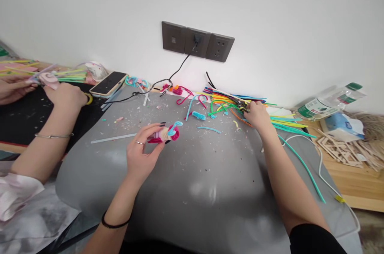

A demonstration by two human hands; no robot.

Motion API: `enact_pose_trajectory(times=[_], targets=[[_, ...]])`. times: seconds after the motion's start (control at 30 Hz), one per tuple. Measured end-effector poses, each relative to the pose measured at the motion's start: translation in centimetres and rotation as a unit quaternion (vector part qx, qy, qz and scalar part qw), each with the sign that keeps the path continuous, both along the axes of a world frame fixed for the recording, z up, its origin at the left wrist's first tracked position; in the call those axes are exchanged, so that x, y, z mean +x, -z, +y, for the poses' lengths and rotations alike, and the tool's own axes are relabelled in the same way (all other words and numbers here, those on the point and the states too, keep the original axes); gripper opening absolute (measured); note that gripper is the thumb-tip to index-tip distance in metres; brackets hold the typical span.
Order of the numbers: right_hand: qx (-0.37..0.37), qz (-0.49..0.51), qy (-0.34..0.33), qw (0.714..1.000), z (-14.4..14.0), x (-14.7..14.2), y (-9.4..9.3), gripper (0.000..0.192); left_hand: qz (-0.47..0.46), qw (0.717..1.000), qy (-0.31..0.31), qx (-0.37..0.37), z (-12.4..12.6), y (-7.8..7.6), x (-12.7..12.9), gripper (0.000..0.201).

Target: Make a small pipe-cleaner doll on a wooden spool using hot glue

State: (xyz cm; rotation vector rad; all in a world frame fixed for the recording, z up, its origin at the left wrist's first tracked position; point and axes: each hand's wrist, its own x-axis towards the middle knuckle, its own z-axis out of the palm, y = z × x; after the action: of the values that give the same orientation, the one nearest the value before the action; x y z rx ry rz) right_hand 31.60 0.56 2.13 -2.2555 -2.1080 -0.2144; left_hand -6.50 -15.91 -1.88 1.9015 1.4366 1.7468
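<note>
At frame centre, the left hand point(141, 154) pinches a small pink-and-cream pipe-cleaner figure with a blue curl point(167, 132) above the grey mat point(210, 182). Right of centre, the right hand point(257, 115) curls into the pile of multicoloured pipe cleaners point(228, 100); its grip cannot be determined.

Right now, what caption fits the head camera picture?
Left hand holds a pink pipe-cleaner figure; right hand reaches into colourful pipe cleaners.

phone point(108, 83) by the wall, plastic bottle point(328, 103) lying sideways, wooden sticks point(342, 151), wall sockets point(198, 42)
</note>
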Motion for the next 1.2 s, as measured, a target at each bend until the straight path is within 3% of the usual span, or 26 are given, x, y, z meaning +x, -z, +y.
enact_pose_trajectory(times=[0.07, 0.23, 0.33, 0.4, 0.53, 0.63, 0.77, 0.83, 0.9, 1.03, 1.2], targets=[[0.037, 0.043, -0.041, 0.998, -0.5, -0.4, -0.4, 0.020, -0.002, 1.000, -0.002, -0.006, 0.0, 0.0, 0.1, 0.032], [0.038, 0.142, -0.170, 0.974, -2.7, -3.0, -1.0, 0.014, -0.008, 1.000, -0.001, -0.015, 0.0, -0.1, 0.4, 0.030], [-0.025, 0.210, -0.302, 0.930, -4.6, -5.7, -0.2, 0.015, -0.010, 1.000, 0.003, -0.016, 0.0, -0.1, 0.6, 0.028], [-0.045, 0.204, -0.359, 0.910, -5.7, -7.5, 0.6, 0.013, -0.004, 1.000, 0.006, -0.018, -0.1, -0.1, 0.8, 0.026], [-0.048, 0.146, -0.374, 0.915, -6.4, -9.6, 1.4, 0.014, 0.030, 0.999, 0.027, 0.011, -0.1, -0.4, 1.3, 0.025], [-0.054, 0.192, -0.354, 0.914, -6.5, -9.9, 0.8, 0.015, 0.066, 0.995, 0.043, 0.057, -0.2, -0.9, 1.4, 0.029], [-0.075, 0.348, -0.320, 0.878, -7.6, -9.7, -0.8, 0.011, 0.114, 0.988, 0.037, 0.097, -0.3, -1.4, 1.3, 0.032], [-0.064, 0.413, -0.319, 0.851, -8.7, -9.9, -2.0, 0.023, 0.131, 0.985, 0.032, 0.106, -0.4, -1.6, 1.1, 0.032], [-0.045, 0.429, -0.333, 0.838, -10.2, -10.2, -3.4, 0.029, 0.145, 0.983, 0.030, 0.113, -0.4, -1.7, 1.1, 0.031], [0.004, 0.425, -0.369, 0.826, -13.2, -11.2, -5.7, 0.019, 0.152, 0.980, 0.034, 0.122, -0.5, -2.0, 1.1, 0.029], [0.010, 0.439, -0.349, 0.828, -14.9, -12.3, -6.3, 0.010, 0.150, 0.980, 0.040, 0.127, -0.4, -2.2, 1.4, 0.030]])
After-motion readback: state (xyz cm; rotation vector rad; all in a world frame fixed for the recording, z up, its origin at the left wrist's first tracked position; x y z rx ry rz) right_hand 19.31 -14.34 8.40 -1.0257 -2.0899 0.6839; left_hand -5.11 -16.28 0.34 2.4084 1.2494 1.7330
